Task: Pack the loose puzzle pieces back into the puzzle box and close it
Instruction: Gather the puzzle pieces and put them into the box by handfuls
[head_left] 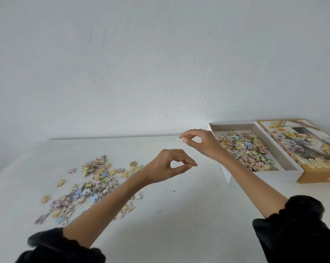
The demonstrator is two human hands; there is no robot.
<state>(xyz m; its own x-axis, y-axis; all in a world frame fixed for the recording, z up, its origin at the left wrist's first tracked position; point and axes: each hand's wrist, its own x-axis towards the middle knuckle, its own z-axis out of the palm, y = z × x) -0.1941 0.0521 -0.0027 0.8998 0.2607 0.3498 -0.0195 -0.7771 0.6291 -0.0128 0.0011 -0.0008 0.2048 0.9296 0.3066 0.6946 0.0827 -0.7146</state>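
Note:
A spread of pastel loose puzzle pieces [92,185] lies on the white table [179,215] at the left. The open white puzzle box [236,123] sits at the back right with a heap of pieces [245,147] inside. Its orange lid [302,145], printed with a dog and flowers, lies picture-up against the box's right side. My left hand [166,168] hovers above the table's middle, thumb and fingertips meeting in a ring with no piece visible. My right hand [202,143] is raised at the box's left edge, fingers curled the same way, nothing seen in it.
A plain white wall rises directly behind the table's far edge. Both my forearms reach over the table in black sleeves [297,224], the left one crossing over part of the loose pile. A few single pieces [61,182] lie apart at the pile's left.

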